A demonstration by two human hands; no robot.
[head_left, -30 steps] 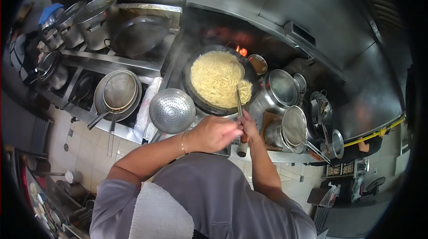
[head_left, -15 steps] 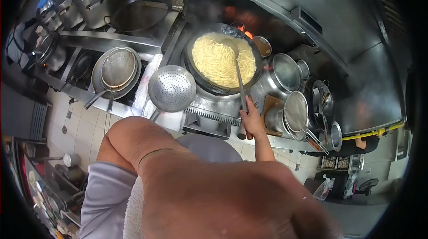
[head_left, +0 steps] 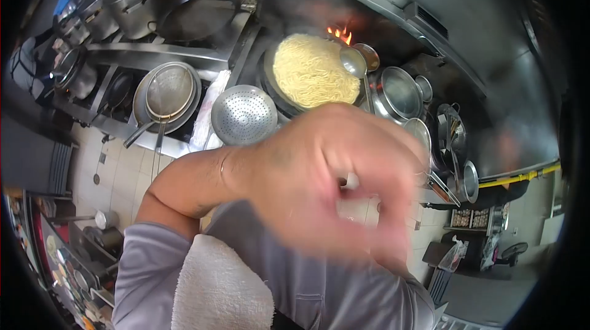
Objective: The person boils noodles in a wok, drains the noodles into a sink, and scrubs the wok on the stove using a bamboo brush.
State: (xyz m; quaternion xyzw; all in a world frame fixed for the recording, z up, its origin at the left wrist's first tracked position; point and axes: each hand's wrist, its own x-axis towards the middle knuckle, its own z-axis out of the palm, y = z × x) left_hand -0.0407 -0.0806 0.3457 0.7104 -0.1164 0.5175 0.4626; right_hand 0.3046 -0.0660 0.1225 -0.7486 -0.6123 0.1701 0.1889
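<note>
Close to the camera, my left hand [head_left: 326,182] is large and blurred, with its fingers curved; whether they hold anything is unclear. Behind it, my right hand is hidden, with only a bit of the forearm showing below. Pale noodles [head_left: 313,71] fill much of a dark wok [head_left: 268,79]. The ladle [head_left: 353,62] is over the wok's right edge, close to a small round container [head_left: 370,57], and its handle runs down behind my left hand. Left of the wok is a perforated metal strainer [head_left: 244,115].
Flames [head_left: 340,35] burn behind the wok. Metal pots [head_left: 401,92] and a utensil-filled container [head_left: 452,127] stand right. Wire strainers [head_left: 169,90], a second wok [head_left: 200,16] and tall pots [head_left: 136,7] are left. A person's dark sleeve [head_left: 513,194] shows far right.
The ladle has moved from the noodles to the wok's right edge. My left hand and arm have swung across near the camera and now cover my right hand, which was on the ladle's handle.
</note>
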